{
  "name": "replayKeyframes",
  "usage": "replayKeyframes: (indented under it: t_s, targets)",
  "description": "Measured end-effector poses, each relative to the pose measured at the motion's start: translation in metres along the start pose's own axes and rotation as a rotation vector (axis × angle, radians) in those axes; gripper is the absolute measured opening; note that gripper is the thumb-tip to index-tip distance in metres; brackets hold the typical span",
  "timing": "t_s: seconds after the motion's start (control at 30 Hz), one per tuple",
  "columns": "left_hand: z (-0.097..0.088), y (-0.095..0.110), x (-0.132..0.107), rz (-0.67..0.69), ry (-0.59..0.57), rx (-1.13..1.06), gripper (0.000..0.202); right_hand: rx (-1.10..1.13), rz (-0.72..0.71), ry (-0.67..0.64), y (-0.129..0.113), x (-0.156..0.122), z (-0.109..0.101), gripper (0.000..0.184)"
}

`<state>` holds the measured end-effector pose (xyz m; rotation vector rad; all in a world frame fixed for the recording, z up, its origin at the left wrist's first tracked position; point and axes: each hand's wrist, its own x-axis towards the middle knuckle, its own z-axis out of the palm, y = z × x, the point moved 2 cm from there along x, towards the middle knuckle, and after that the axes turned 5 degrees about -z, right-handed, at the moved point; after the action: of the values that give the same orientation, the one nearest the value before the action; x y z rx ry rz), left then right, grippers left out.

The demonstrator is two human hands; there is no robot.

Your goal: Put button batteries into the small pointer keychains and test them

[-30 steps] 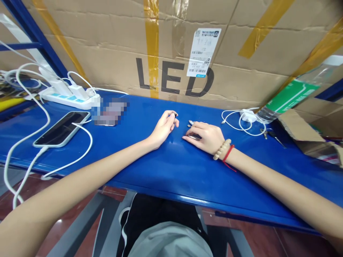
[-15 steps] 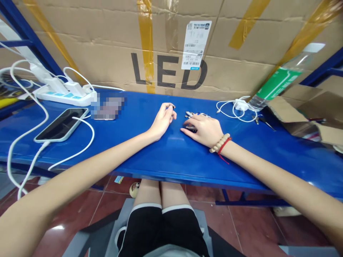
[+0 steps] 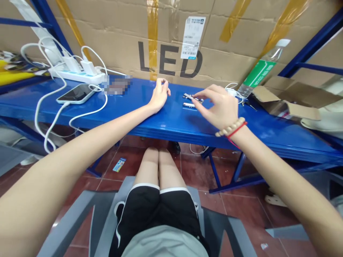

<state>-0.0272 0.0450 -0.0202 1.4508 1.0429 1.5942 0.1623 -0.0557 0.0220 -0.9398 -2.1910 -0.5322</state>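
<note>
My left hand (image 3: 159,94) rests on the blue shelf top (image 3: 171,123) with its fingers curled together; whatever sits in the fingertips is too small to make out. My right hand (image 3: 218,107), with a bead bracelet and a red string at the wrist, is raised just above the surface. Its thumb and forefinger pinch at a cluster of small metal parts (image 3: 191,97). A thin metal piece (image 3: 188,105) lies loose just in front of them.
A phone (image 3: 76,93) on a white cable lies at the left, with a power strip (image 3: 77,75) behind it. A cardboard box marked LED (image 3: 171,39) forms the back wall. A plastic bottle (image 3: 257,73), a white charger (image 3: 232,91) and an open carton (image 3: 289,101) sit at the right.
The view has pulled back and dropped, showing my legs and the chair. My right hand lifted off the surface into a pinch over the metal parts. My left hand stays curled.
</note>
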Motion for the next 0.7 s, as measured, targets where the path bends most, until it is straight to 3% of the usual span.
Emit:
replayKeyframes:
  t_s: [0.1,0.23,0.3,0.37,0.47,0.6,0.7]
  targets:
    - [-0.001,0.001,-0.001,0.016,0.027,0.073,0.007,0.057,-0.112,0.072,-0.037,-0.034,-0.022,0.026]
    - [-0.008,0.004,-0.006,-0.002,0.109,0.151,0.009,0.052,-0.501,-0.138,-0.078,-0.083,-0.009,0.030]
    - [-0.014,0.007,-0.011,0.018,0.126,0.195,0.011,0.032,-0.609,-0.257,-0.084,-0.098,0.003,0.036]
    - [-0.020,0.011,-0.017,0.070,0.145,0.233,0.014,-0.026,-0.554,-0.311,-0.080,-0.103,0.008,0.042]
    - [-0.028,0.016,-0.026,0.092,0.154,0.263,0.017,-0.075,-0.472,-0.327,-0.068,-0.102,0.000,0.044]
    - [-0.031,0.018,-0.029,0.121,0.168,0.269,0.013,-0.075,-0.498,-0.285,-0.062,-0.106,-0.017,0.043]
    - [-0.031,0.015,-0.028,0.160,0.160,0.265,0.012,-0.063,-0.533,-0.281,-0.067,-0.115,-0.012,0.041]
